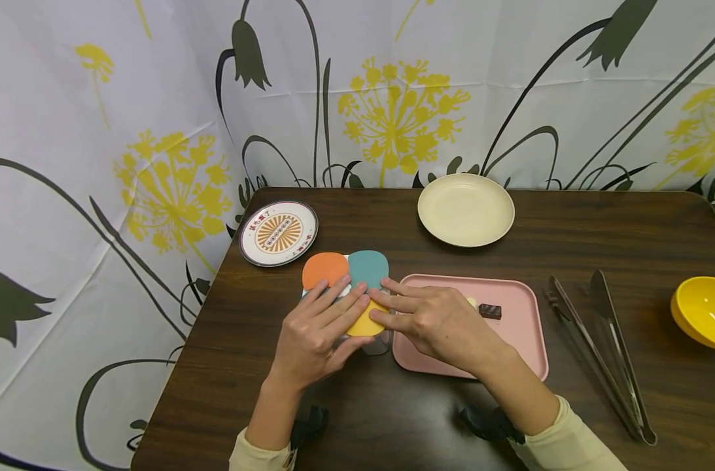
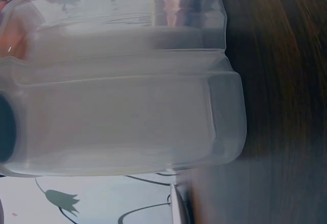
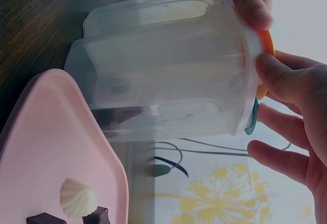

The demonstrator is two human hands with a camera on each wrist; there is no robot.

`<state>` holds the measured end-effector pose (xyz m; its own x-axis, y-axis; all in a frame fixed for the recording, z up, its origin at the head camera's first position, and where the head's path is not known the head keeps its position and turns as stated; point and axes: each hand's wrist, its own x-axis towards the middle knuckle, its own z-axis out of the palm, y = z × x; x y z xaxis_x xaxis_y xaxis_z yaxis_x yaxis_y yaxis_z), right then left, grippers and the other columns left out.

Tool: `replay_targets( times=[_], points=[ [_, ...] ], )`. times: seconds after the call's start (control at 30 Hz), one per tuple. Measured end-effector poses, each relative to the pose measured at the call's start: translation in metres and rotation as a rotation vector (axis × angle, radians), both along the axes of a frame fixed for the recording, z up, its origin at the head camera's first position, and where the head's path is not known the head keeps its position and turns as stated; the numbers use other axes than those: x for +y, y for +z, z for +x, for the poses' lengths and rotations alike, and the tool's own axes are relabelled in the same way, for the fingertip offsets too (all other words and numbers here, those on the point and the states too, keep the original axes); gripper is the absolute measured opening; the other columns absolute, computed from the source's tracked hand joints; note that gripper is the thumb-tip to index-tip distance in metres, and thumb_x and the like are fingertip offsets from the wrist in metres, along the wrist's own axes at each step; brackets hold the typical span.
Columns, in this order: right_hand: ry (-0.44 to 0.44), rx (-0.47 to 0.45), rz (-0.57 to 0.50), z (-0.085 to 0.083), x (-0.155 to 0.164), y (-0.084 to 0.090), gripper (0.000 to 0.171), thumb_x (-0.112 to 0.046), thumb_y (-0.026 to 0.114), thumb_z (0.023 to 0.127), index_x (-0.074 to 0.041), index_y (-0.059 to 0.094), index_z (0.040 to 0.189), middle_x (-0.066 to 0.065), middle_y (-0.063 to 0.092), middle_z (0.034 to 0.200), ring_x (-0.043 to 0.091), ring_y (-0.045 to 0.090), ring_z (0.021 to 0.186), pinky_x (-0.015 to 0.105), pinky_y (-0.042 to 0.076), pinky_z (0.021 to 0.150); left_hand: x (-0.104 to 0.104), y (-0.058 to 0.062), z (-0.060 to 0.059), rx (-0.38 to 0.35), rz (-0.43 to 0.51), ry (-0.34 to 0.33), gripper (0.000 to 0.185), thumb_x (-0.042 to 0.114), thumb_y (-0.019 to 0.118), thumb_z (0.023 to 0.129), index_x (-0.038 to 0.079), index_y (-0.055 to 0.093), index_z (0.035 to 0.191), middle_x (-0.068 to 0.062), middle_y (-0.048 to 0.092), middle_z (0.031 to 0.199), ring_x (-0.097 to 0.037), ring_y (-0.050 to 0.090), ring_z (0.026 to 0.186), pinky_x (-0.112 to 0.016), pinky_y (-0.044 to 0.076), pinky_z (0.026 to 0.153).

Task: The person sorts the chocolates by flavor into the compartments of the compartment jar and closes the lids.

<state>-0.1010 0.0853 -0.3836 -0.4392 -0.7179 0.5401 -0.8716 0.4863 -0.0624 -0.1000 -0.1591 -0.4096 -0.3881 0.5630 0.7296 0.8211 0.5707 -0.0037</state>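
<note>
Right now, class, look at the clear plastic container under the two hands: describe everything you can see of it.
The clear plastic container is a translucent, rounded-corner tub with a stepped wall, standing upright on the dark wooden table beside the pink tray. Its lid bears orange, teal and yellow lobes. The left hand and right hand rest on the lid, fingers at its rim. No contents can be made out.

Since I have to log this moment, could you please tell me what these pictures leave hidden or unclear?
- Head view: the clear container is almost wholly hidden under its lid and both hands.
- Head view: the white sweet on the pink tray is nearly covered by the right hand.
- Left wrist view: the left hand barely shows; the container fills the blurred frame.
- Any contents: unreadable through the cloudy wall.
</note>
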Motion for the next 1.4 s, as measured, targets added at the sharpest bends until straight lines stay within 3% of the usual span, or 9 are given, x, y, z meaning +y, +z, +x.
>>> replay_targets(
  times=[0.33, 0.7, 1.1, 1.4],
  points=[
    [-0.004, -0.006, 0.005, 0.0005, 0.0001, 0.0002, 0.045, -0.004, 0.078, 0.08, -0.02, 0.072, 0.121, -0.001, 0.06, 0.133, 0.018, 0.054, 0.126, 0.033, 0.055, 0.084, 0.0018, -0.0009, -0.0018, 0.065, 0.011, 0.001, 0.051, 0.048, 0.052, 0.099, 0.006, 0.069, 0.123, -0.008, 0.068, 0.12, -0.028, 0.063, 0.114, -0.052, 0.049, 0.094],
    [-0.001, -0.029, -0.01, 0.0014, 0.0007, 0.0029, 0.044, -0.005, 0.077, 0.081, -0.02, 0.071, 0.122, -0.002, 0.061, 0.132, 0.018, 0.054, 0.126, 0.034, 0.055, 0.085, 0.0043, -0.0016, -0.0034, 0.072, 0.07, -0.011, 0.05, 0.048, 0.054, 0.097, 0.006, 0.072, 0.119, -0.007, 0.07, 0.116, -0.028, 0.065, 0.11, -0.053, 0.049, 0.093],
    [0.014, -0.083, -0.072, 0.0002, 0.0009, 0.0006, 0.041, -0.007, 0.076, 0.084, -0.018, 0.071, 0.123, -0.001, 0.064, 0.128, 0.017, 0.055, 0.125, 0.036, 0.054, 0.088, 0.0056, -0.0005, -0.0021, 0.06, 0.095, 0.006, 0.05, 0.048, 0.052, 0.098, 0.006, 0.072, 0.119, -0.007, 0.07, 0.116, -0.027, 0.066, 0.108, -0.053, 0.05, 0.091],
    [0.002, -0.083, -0.115, -0.0024, -0.0008, 0.001, 0.04, -0.006, 0.071, 0.088, -0.019, 0.069, 0.126, -0.004, 0.066, 0.125, 0.014, 0.061, 0.117, 0.034, 0.055, 0.086, 0.005, 0.0002, -0.0001, -0.003, 0.111, -0.002, 0.044, 0.039, 0.049, 0.102, 0.006, 0.069, 0.122, -0.007, 0.069, 0.12, -0.027, 0.065, 0.111, -0.051, 0.049, 0.094]
  ],
)
